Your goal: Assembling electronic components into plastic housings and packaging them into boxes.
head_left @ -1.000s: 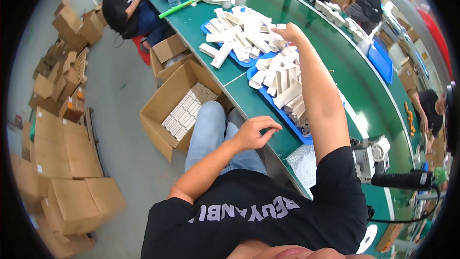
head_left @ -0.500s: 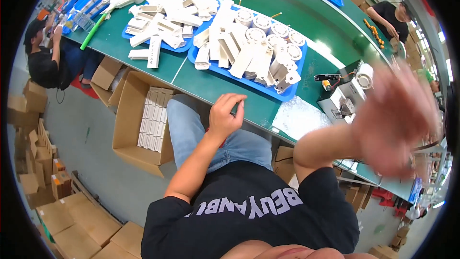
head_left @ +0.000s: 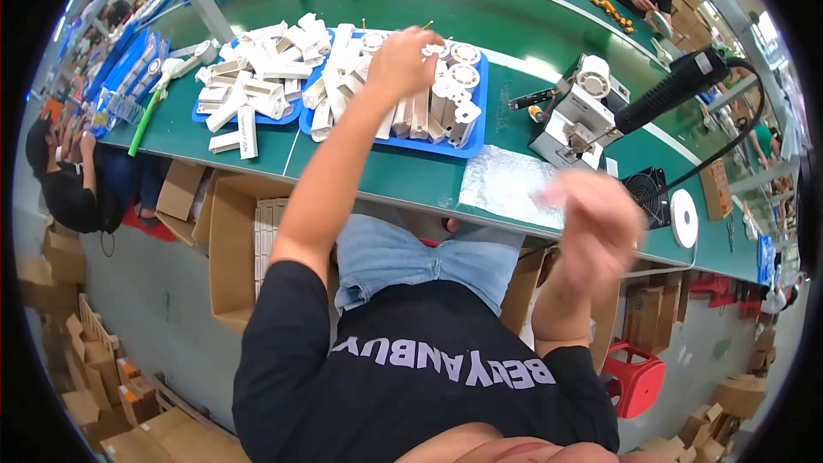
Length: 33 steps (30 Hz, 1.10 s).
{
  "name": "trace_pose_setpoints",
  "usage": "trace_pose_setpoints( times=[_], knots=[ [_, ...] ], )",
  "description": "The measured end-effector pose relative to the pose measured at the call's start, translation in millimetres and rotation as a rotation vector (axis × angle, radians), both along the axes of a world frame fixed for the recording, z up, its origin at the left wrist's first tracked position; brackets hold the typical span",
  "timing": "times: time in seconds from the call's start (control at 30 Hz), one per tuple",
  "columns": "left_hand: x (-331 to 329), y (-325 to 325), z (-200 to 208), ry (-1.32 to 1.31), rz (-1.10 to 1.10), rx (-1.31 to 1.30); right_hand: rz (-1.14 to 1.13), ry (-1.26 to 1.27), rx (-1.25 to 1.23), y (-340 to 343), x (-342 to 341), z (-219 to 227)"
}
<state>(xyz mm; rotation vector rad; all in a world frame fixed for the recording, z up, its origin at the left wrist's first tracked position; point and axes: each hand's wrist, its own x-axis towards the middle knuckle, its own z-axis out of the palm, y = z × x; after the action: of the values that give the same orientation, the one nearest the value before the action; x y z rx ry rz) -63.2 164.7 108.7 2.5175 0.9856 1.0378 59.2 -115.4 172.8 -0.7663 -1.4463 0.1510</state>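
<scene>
My left hand [head_left: 401, 60] reaches out over the blue tray [head_left: 476, 133] heaped with white plastic parts [head_left: 429, 111]. Its fingers curl down onto the pile and their tips are hidden. My right hand [head_left: 593, 221] is raised close to the camera above the table's near edge. It is blurred, with nothing visible in it. A grey foil sheet [head_left: 506, 189] lies on the green table [head_left: 386, 176] just left of that hand.
A second blue tray [head_left: 206, 116] of white parts sits left. A white machine [head_left: 579, 120], black corded tool [head_left: 677, 86], small fan [head_left: 649, 195] and tape roll [head_left: 684, 219] stand right. Cardboard boxes [head_left: 231, 257] and a red stool [head_left: 634, 377] are below. Other people [head_left: 69, 180] sit nearby.
My left hand has risen from my lap and reached into the tray of parts. My right arm has pulled back from the trays toward my body. The view has swung right.
</scene>
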Motion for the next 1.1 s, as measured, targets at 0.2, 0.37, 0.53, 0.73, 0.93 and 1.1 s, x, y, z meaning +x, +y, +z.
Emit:
trace_pose_setpoints(
  times=[0.2,0.37,0.53,0.73,0.93,1.1],
  knots=[
    [43,77,15,0.69,-0.141,-0.056,-0.322,-0.042,-0.449,72,15,-112],
    [57,106,-7,0.932,-0.249,0.148,-0.396,-0.051,-0.509,97,8,-135],
    [57,121,17,0.846,-0.358,0.262,-0.447,-0.115,-0.621,117,21,-137],
    [1,88,90,0.231,-0.56,0.054,-0.504,-0.175,-0.525,121,18,-135],
    [-71,-9,54,-0.8,-0.409,-0.796,-0.046,0.207,-0.437,108,22,-142],
    [-78,-73,19,-0.931,-0.615,-1.468,0.145,0.702,-0.616,93,29,-125]
  ],
)
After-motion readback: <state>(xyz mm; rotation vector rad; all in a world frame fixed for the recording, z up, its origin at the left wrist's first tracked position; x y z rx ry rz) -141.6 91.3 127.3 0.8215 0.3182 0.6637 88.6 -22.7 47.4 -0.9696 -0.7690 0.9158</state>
